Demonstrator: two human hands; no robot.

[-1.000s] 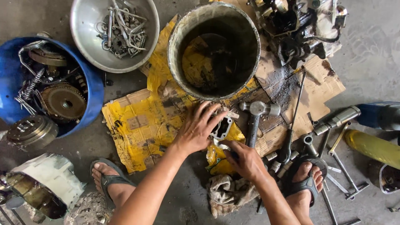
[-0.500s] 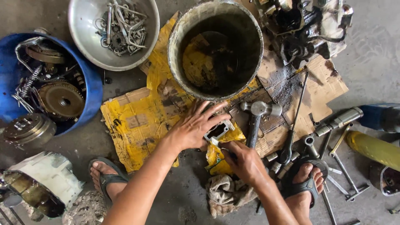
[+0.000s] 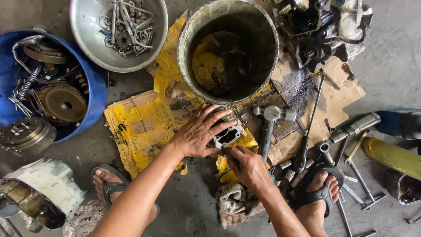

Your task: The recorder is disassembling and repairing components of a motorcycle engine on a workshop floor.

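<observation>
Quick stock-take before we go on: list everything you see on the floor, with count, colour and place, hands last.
metal part: one, silvery, on the yellow cardboard, under both hands
yellow cardboard: one sheet, stained, centre floor
bucket: one, grimy grey, top centre
steel bowl: one, silver, top left, holding bolts and small hardware
blue tub: one, left edge, holding gears and springs
hammer: one, steel head, right of the hands
rag: one, dirty beige, bottom centre
engine assembly: one, dark, top right
brown cardboard: one sheet, right
wrenches and sockets: several, grey, lower right
sandalled feet: two, bottom
left hand: pressing on the metal part
right hand: fingers at the part's near edge
</observation>
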